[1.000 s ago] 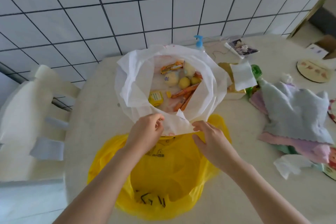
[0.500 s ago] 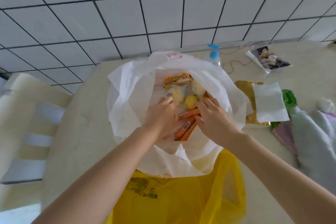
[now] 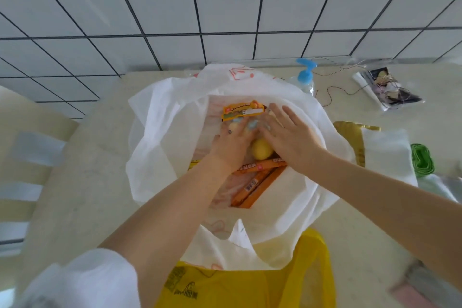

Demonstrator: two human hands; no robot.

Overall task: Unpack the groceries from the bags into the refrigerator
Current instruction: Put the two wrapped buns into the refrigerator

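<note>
A white plastic bag [image 3: 162, 137] stands open on the beige table [image 3: 95, 182]. Inside lie several orange sausage sticks [image 3: 260, 180], a round yellow fruit [image 3: 261, 149] and an orange-yellow packet [image 3: 243, 110] at the far side. Both my hands are deep in the bag. My left hand [image 3: 232, 144] lies with its fingers over a pale round fruit just below the packet. My right hand [image 3: 287, 136] rests beside it, fingers straight and spread over the items, which it mostly hides. A yellow plastic bag [image 3: 250, 285] lies in front of the white bag.
A blue-topped pump bottle [image 3: 306, 75] stands behind the bag by the tiled wall. To the right are a gold box [image 3: 355, 132] under white paper, a green roll [image 3: 422, 160] and a clear packet [image 3: 387, 87]. A pale chair [image 3: 25, 157] is at the left.
My hands left the bag's near rim and went into it, then moved farther in onto the fruit near the packet. The view has closed in on the bag.
</note>
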